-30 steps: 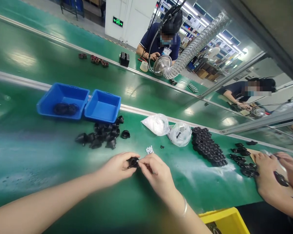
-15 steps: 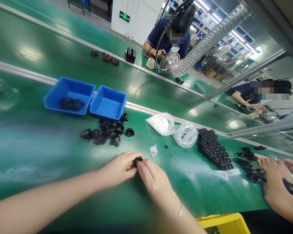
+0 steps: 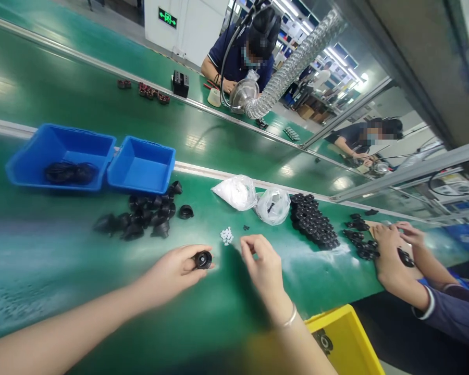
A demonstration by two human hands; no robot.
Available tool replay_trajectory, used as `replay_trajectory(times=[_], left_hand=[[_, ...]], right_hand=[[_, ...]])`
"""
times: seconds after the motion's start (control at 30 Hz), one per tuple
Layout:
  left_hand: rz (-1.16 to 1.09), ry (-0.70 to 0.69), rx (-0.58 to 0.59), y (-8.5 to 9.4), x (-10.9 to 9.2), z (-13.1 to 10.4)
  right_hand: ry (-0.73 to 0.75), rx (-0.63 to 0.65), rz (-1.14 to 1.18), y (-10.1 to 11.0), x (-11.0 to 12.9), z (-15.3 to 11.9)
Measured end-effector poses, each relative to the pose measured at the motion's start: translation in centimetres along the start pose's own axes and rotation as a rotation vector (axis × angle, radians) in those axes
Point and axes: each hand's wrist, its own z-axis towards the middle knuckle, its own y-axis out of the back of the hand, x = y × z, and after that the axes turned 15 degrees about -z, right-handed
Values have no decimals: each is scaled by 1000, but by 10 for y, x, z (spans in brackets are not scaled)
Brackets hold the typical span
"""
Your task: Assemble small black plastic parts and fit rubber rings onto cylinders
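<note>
A round black plastic part is gripped in my left hand, its hollow face turned up and a pale spot showing at its centre. My right hand is apart from it, to the right, with fingers curled and the thumb and forefinger tips close together; whatever may be between them is too small or hidden to make out. Just beyond those fingertips lie a few tiny black pieces. A small heap of white pieces sits to the left of them on the green table.
Blue bins, black cup-shaped parts and a black ring lie left. Plastic bags and a block of black parts stand beyond. A yellow bin is near right, beside a co-worker's hands.
My right hand has come away from the black part and moved right, towards the small pieces. My left hand still holds the part, now with its open face showing. The view has shifted right.
</note>
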Motion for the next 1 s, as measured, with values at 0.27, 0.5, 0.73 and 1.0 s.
replay_trajectory(times=[0.27, 0.5, 0.73, 1.0], left_hand=[[-20, 105, 14, 1, 0, 2], [-7, 118, 22, 0, -2, 4], [-35, 115, 45, 2, -3, 3], [-58, 82, 60, 4, 3, 4]], right_hand=[[-124, 57, -114, -19, -48, 11], [-111, 48, -104, -23, -46, 20], [-141, 63, -84, -23, -51, 19], [-130, 97, -48, -20, -54, 21]])
